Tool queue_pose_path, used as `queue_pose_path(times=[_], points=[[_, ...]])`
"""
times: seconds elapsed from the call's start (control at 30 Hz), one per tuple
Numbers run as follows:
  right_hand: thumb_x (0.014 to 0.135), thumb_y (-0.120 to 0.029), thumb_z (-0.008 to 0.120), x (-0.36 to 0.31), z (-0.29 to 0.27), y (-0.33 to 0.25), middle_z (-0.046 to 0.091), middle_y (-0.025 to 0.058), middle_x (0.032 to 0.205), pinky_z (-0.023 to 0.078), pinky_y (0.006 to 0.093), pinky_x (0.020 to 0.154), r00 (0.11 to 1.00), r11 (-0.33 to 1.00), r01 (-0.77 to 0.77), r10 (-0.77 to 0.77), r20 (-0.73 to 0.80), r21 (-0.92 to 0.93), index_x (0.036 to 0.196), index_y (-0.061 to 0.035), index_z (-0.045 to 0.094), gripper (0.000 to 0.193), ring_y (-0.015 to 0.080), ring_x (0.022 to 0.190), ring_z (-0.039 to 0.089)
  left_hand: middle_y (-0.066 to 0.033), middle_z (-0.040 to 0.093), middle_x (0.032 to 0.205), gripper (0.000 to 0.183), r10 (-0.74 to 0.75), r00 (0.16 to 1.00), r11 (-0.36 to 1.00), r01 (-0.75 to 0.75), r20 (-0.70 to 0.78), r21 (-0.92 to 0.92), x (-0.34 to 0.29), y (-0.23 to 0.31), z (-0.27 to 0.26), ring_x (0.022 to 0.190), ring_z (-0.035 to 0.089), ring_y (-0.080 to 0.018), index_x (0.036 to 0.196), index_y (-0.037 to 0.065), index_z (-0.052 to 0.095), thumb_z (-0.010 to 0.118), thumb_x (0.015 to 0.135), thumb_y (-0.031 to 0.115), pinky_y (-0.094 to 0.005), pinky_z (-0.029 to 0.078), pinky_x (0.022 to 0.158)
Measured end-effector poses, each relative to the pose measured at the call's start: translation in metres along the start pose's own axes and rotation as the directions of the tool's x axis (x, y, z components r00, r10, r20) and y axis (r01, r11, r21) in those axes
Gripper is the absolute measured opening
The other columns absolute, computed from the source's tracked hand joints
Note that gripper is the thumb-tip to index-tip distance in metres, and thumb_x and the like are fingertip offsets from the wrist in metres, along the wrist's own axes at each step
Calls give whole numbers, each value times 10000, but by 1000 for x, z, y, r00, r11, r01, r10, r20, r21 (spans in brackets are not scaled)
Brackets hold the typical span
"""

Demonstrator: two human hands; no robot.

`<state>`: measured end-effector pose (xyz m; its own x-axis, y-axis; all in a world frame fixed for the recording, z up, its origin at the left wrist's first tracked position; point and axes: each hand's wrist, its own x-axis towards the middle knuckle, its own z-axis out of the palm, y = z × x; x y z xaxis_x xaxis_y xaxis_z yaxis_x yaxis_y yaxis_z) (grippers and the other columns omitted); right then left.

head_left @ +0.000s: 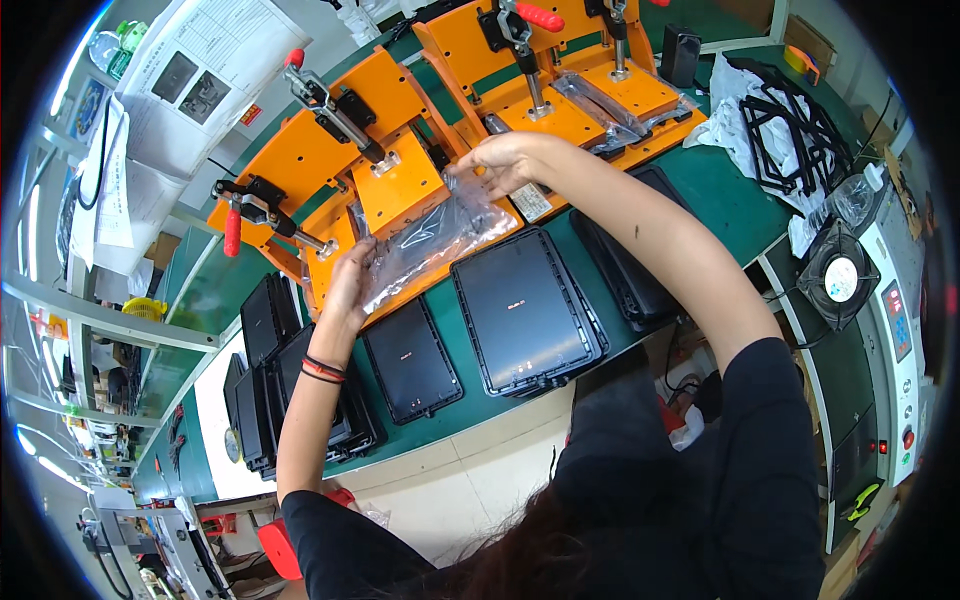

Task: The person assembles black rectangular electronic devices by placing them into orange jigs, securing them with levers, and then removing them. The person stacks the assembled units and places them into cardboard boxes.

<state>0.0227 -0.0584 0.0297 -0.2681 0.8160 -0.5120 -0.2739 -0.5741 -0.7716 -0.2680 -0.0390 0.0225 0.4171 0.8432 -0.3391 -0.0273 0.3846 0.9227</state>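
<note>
A clear plastic film or bag (440, 245) stretches over the front of the left orange clamping fixture (405, 193), with something dark under it. My left hand (350, 280) grips the film's left edge, fingers bent around it. At its upper right corner my right hand (505, 163) has curled fingers pinching the film; the fingertips are partly hidden. Just in front of the fixture lie a smaller black rectangular panel (412, 358) and a larger black panel (525, 312) stacked on another one.
Red-handled toggle clamps (340, 118) rise from the fixture. A second orange fixture (560, 125) holds plastic-wrapped strips (605, 110). Black panels are stacked at left (270, 320) and right (625, 260). Black frames (790, 130) lie on white wrapping at far right, near a small fan (838, 278).
</note>
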Motion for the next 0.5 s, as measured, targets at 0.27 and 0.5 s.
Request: queue_pose_path(times=[0.27, 0.5], points=[[904, 27, 453, 2, -4, -8, 469, 148, 1285, 498, 367, 891, 998, 974, 41, -27, 65, -225, 1430, -165, 270, 589, 217, 1094, 537, -105, 510, 1216, 610, 203, 970, 819, -242, 130, 521, -2, 0, 7, 1094, 495, -164, 1342, -62, 333, 603, 795, -30, -251, 377, 937], [884, -61, 541, 3, 3, -17, 562, 104, 1181, 506, 380, 867, 984, 824, 68, -149, -99, -562, 1194, -89, 552, 312, 242, 1048, 573, -156, 385, 1366, 731, 211, 962, 825, -270, 171, 497, 4, -6, -3, 1263, 371, -205, 1400, -78, 209, 616, 795, -22, -282, 294, 1036]])
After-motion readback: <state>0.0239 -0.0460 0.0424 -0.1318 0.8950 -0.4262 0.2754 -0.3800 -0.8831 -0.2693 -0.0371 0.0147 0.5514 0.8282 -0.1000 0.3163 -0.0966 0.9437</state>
